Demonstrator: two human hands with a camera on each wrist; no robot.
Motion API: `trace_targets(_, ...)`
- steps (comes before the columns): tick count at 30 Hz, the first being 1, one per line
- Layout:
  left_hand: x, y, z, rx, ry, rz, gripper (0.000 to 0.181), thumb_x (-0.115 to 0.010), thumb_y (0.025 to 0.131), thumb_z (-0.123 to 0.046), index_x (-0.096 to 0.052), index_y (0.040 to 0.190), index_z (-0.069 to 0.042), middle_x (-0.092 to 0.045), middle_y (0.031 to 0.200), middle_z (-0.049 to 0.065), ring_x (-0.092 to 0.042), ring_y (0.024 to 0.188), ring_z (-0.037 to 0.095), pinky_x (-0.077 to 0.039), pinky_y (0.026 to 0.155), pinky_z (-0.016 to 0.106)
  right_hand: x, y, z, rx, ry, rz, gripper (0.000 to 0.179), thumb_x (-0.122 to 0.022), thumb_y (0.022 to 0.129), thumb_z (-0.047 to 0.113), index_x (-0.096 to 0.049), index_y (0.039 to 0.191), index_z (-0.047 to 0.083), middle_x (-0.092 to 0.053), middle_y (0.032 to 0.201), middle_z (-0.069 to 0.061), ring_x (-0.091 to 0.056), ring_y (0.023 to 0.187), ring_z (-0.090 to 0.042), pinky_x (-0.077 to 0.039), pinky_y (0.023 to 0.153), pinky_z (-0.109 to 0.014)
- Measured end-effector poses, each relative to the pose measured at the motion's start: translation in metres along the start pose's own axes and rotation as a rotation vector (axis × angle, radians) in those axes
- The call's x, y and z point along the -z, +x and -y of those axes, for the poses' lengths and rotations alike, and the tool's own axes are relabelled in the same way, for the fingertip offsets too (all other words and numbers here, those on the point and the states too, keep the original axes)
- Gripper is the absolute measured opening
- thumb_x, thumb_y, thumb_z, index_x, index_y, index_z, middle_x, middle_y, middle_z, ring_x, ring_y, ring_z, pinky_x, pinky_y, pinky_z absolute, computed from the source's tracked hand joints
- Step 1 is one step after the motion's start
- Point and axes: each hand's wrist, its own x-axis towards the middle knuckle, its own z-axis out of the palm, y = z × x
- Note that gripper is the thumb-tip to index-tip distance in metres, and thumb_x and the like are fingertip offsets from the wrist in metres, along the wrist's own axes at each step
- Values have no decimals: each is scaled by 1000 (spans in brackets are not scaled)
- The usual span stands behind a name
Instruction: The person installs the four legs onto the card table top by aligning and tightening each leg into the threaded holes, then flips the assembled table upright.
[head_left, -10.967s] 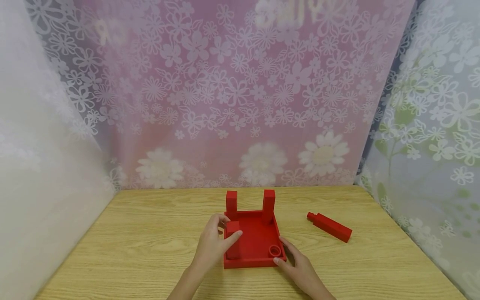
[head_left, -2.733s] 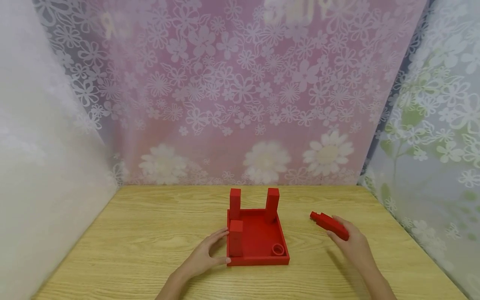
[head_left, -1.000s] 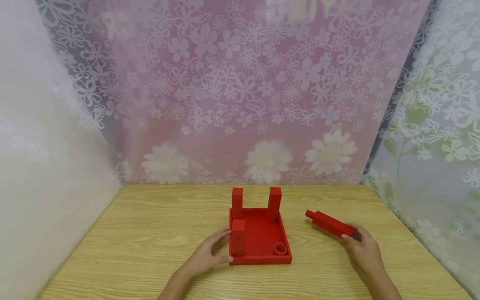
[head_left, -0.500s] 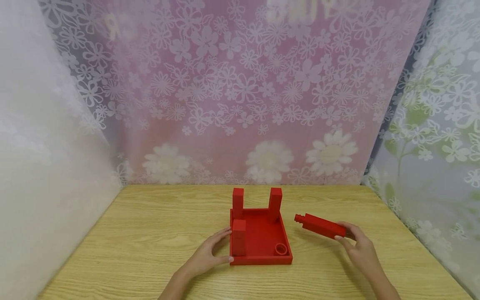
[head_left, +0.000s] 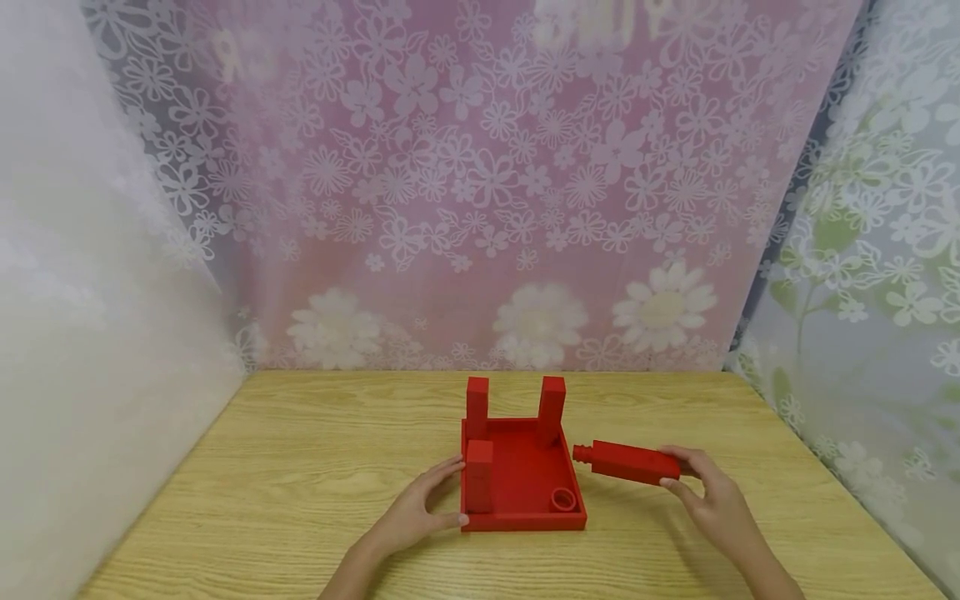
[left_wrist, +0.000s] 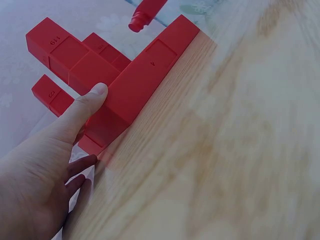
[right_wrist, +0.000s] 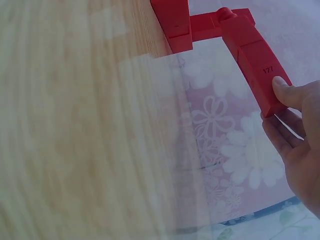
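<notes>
A shallow red tray-like base (head_left: 523,522) lies on the table. Upright square posts stand at its far left (head_left: 477,407), far right (head_left: 551,408) and near left (head_left: 478,477) corners. A round ring socket (head_left: 563,500) fills the near right corner. My left hand (head_left: 408,510) holds the base's near left corner, thumb (left_wrist: 94,95) on the front wall. Between thumb and fingers my right hand (head_left: 712,500) grips a loose red square post (head_left: 633,463) by its plain end. Its threaded end points left, just apart from the base. "177" marks this post (right_wrist: 260,65) in the right wrist view.
The wood-grain table (head_left: 330,450) spreads around the base. A pink flowered curtain (head_left: 450,208) hangs at its far edge. Pale sheets close off the left (head_left: 97,292) and right (head_left: 870,292) sides.
Over the last second my right hand has carried the loose post leftward to the base, turning it nearer to level. Earlier that post lay on the table. My left hand keeps the same corner.
</notes>
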Motion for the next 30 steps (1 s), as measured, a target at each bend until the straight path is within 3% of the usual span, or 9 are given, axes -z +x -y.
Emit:
trace_targets(16, 0, 0, 2, 0, -7, 3, 69, -75, 78, -21, -42, 137, -7, -34, 142, 3, -26, 131, 28, -22, 102, 53, 9, 10, 20, 141, -8, 111, 53, -76, 61, -11, -61, 109, 4, -59, 100, 0, -51, 88, -6, -37, 78, -7)
trace_targets(30, -1, 1, 4, -3, 12, -7, 70, -75, 77, -22, -42, 137, -9, -35, 142, 3, -26, 131, 29, -22, 102, 54, 15, 16, 29, 183, -119, 202, 50, -78, 64, -3, -62, 109, 9, -57, 104, 5, -53, 93, -13, -37, 78, -7)
